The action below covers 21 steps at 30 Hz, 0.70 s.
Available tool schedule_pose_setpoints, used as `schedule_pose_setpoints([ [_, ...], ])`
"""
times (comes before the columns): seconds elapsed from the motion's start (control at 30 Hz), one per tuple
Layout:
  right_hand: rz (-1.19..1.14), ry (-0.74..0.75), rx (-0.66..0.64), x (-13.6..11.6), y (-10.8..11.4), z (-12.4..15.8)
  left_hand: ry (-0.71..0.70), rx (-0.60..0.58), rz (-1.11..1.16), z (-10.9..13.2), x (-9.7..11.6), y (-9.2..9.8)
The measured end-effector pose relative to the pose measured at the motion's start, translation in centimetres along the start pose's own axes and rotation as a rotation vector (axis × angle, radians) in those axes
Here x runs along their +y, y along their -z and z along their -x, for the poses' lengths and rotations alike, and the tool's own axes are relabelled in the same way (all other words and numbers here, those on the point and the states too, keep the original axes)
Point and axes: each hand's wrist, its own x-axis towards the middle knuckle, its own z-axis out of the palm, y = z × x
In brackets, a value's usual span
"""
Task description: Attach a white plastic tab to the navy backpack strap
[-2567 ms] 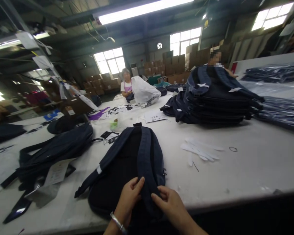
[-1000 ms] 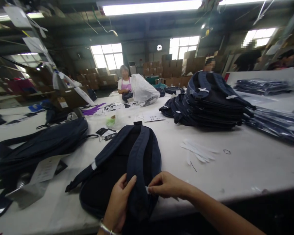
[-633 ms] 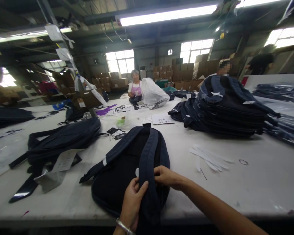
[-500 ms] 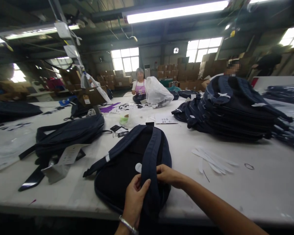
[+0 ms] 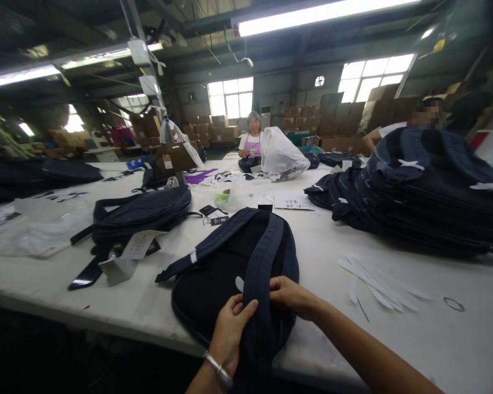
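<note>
A dark navy backpack [image 5: 213, 290] lies back side up at the table's front edge, its two shoulder straps on top. My left hand [image 5: 232, 325] grips the left edge of the right-hand shoulder strap [image 5: 263, 257], thumb on top and fingers curled under. From the other side my right hand [image 5: 290, 295] pinches the same strap, its fingertips partly hidden behind it. A white strip [image 5: 239, 283] pokes out from under the strap just above my left hand. Another white band [image 5: 193, 256] is wrapped around the other strap's lower part.
A tall stack of backpacks [image 5: 427, 202] stands on the right, with loose white strips [image 5: 378, 284] before it. Another backpack [image 5: 143, 213] lies on the left. Hang tags [image 5: 213, 214] and a white card [image 5: 292, 201] are behind mine. Two people are across the table [image 5: 332, 339].
The view has turned left, so everything appears shifted to the right. Both hands stay on the strap; the white piece beside it now looks narrower.
</note>
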Motion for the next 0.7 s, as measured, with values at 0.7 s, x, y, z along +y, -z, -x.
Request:
schedule_pose_setpoints([
  [0.7,-0.094,0.015,0.007,0.27,-0.04,-0.62,-0.09,-0.034,-0.053,0.2,0.09,-0.52],
])
